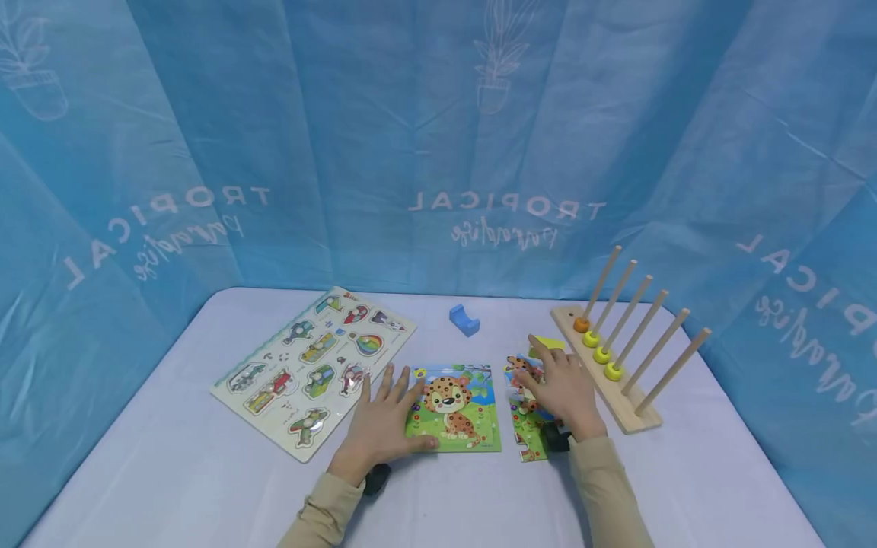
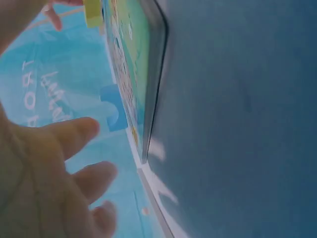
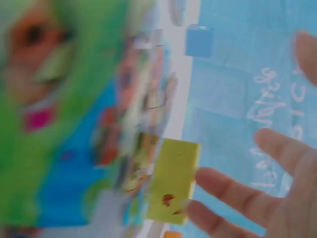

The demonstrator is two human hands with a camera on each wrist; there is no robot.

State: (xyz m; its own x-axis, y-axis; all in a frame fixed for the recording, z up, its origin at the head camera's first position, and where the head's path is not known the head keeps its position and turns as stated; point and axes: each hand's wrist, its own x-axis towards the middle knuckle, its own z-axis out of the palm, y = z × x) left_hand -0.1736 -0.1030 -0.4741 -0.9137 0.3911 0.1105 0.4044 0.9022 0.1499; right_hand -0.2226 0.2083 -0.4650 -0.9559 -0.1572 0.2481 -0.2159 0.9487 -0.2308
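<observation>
A square leopard picture puzzle (image 1: 452,411) lies flat in front of me. My left hand (image 1: 384,422) is spread at its left edge, fingers apart and thumb over the lower left part; in the left wrist view it grips nothing. To the right, loose jigsaw pieces (image 1: 530,445) with leopard pictures lie in a pile, partly hidden under my right hand (image 1: 565,388). The right hand's fingers reach out straight toward a yellow block (image 3: 173,181) behind the pile. Its fingertips are close to the block; whether they touch it I cannot tell.
A knobbed vehicle puzzle board (image 1: 315,373) lies at the left. A blue block with a curved notch (image 1: 464,320) is at the back. At the right stands a wooden peg rack (image 1: 610,373) with upright rods, yellow beads (image 1: 602,355) and an orange bead (image 1: 582,325).
</observation>
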